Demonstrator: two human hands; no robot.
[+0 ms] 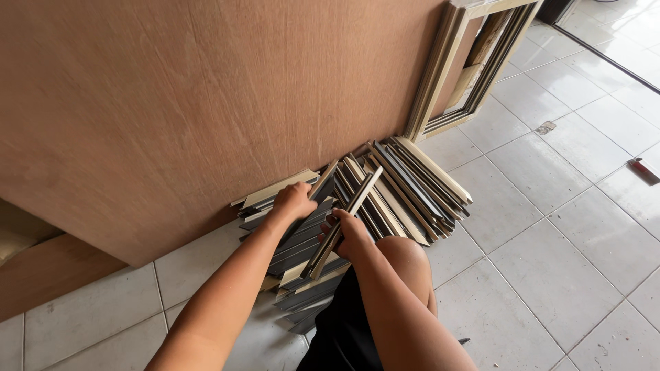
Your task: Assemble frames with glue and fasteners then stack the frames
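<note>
Gripping one dark moulding strip (344, 223) lengthwise, your right hand (350, 237) closes around its lower half so it lifts slantwise off the heap of cut strips (385, 196), while your left hand (294, 200) rests fingers-down on the stack's left end, seemingly to steady it; whether it clasps a piece cannot be told. Stock fans out on the tiled floor (550, 227) against the leaning plywood sheet (206, 103), joined frames (474, 62) propped beyond; your knee (405, 254) hides the heap's near edge, and a small red item (645, 168) at right is too small to identify.
</note>
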